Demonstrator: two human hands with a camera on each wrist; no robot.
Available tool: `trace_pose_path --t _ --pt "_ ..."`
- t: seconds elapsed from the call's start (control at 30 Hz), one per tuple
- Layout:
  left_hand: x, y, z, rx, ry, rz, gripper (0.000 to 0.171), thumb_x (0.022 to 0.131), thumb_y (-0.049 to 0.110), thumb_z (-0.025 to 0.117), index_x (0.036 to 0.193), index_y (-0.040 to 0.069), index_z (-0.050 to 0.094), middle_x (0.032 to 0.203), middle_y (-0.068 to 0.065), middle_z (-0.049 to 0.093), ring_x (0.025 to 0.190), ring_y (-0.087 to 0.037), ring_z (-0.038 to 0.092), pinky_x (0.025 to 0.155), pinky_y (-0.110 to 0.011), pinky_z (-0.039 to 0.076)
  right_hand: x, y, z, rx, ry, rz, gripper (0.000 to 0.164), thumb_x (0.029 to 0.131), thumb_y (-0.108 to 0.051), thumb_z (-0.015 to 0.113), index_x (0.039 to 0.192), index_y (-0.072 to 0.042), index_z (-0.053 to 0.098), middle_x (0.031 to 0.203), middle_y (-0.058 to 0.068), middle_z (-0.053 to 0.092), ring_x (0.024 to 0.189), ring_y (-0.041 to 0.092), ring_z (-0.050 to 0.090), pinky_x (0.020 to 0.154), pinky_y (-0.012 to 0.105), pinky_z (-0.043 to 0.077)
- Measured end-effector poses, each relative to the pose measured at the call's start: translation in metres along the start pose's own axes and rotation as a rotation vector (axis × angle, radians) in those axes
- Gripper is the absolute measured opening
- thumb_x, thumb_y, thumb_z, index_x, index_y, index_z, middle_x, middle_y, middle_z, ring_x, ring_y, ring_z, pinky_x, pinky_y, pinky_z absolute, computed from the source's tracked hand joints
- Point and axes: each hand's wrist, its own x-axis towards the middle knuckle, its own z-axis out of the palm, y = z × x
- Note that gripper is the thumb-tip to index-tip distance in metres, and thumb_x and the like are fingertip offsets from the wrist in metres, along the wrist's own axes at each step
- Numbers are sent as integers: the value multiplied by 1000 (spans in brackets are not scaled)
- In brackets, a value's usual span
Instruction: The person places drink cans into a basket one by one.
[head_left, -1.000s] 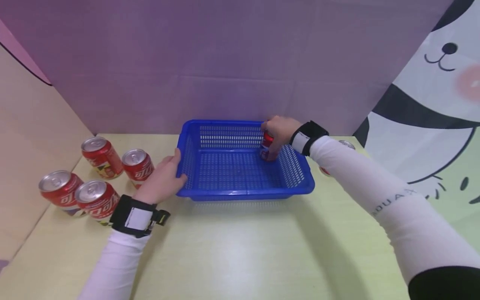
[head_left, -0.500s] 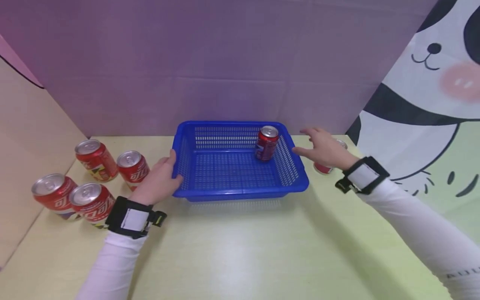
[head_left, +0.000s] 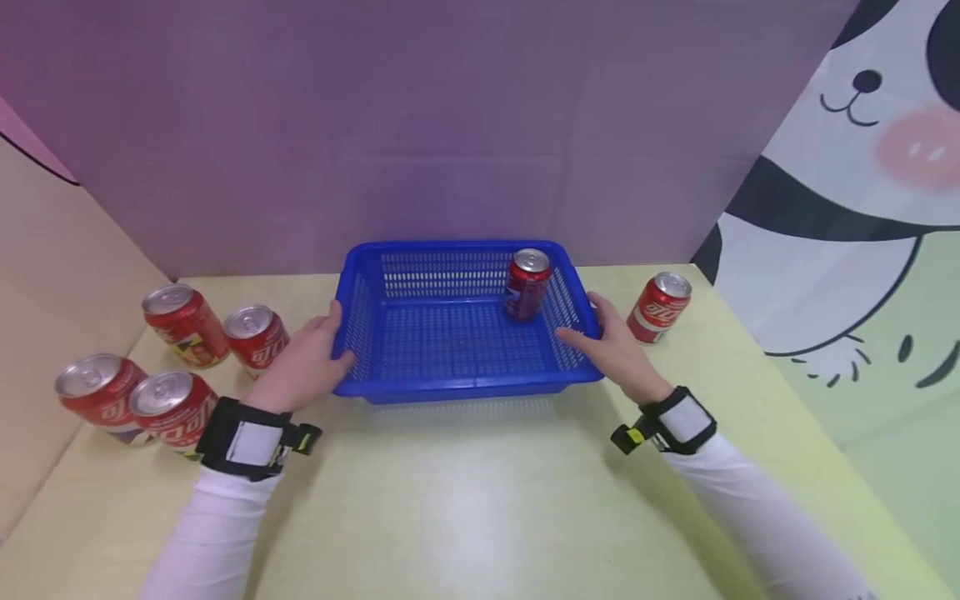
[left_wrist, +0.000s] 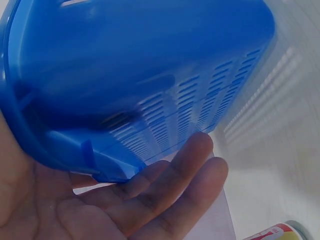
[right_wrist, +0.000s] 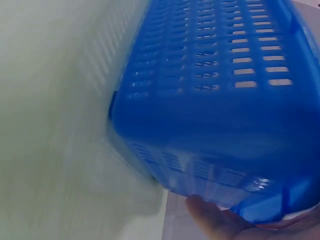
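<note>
A blue plastic basket (head_left: 465,385) with slotted walls stands on the table. One red drink can (head_left: 527,285) stands upright inside it, by the back right corner. My left hand (head_left: 306,360) grips the basket's left rim, thumb over the top. From the left wrist view, the fingers (left_wrist: 192,155) of that hand reach below the rim, along the outside wall. On the opposite side my right hand (head_left: 617,350) holds the right rim, its thumb on the inner side. Fingers (right_wrist: 205,212) show under that rim in the right wrist view.
Several red cans stand at the left, including one can (head_left: 255,337) close beside my left hand. Another red can (head_left: 660,307) stands right of the basket, past my right hand. A purple cloth backdrop (head_left: 450,125) hangs behind the table (head_left: 450,500).
My right hand let go of the can inside the basket, drew back to the right, then came down onto the basket's right rim. My left hand stayed at the left rim.
</note>
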Motion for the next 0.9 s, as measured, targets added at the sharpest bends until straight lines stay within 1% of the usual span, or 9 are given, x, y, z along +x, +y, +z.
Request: trace_pose_path --t 0.07,0.13,0.23,0.33,0.47,0.63,0.8,0.9 --pt "-1 -1 2 -1 -2 0 75 97 14 54 150 -14 9 145 -41 29 131 -52 34 106 -62 30 3 3 4 -4 19 4 94 91 -36 70 158 -8 9 151 25 32 134 40 37 107 57 32" --pt "-1 -1 4 -5 5 5 74 97 14 55 150 -13 10 145 -40 30 132 -51 34 106 -61 30 4 6 7 25 32 11 90 93 -25 68 158 -9 8 151 26 31 134 41 37 108 57 31" --pt "0 0 4 -6 13 9 74 97 15 55 151 -13 11 145 -40 30 132 -51 35 106 -61 30 3 10 8 107 47 23 84 93 -7 61 159 -12 9 152 27 29 133 42 36 106 57 33" --pt "-1 1 2 -2 22 12 74 97 14 55 150 -13 12 144 -40 31 131 -51 36 105 -61 31 3 10 8 157 39 20 85 90 4 54 159 -15 9 154 28 25 133 41 33 106 57 32" --pt "-5 2 -2 3 24 0 73 97 14 54 150 -13 12 144 -40 31 131 -51 36 105 -61 31 3 6 9 153 16 7 85 89 4 52 159 -16 9 156 25 21 134 40 31 106 57 31" --pt "-8 1 -4 3 26 -10 73 97 13 54 150 -13 11 145 -41 30 131 -51 36 105 -62 30 1 1 10 170 -12 22 84 91 3 51 159 -18 6 157 24 19 136 41 30 106 59 31" --pt "-6 -1 -3 7 18 -11 74 98 14 54 151 -12 10 146 -39 29 132 -50 35 106 -61 30 2 2 9 165 -16 31 84 92 3 50 159 -18 5 158 24 18 136 41 29 106 59 31" --pt "-3 -1 -2 10 4 1 72 100 19 53 151 -11 11 146 -38 31 131 -48 37 106 -60 31 4 4 7 141 0 23 85 90 4 50 159 -16 5 157 24 20 136 42 30 107 59 30"
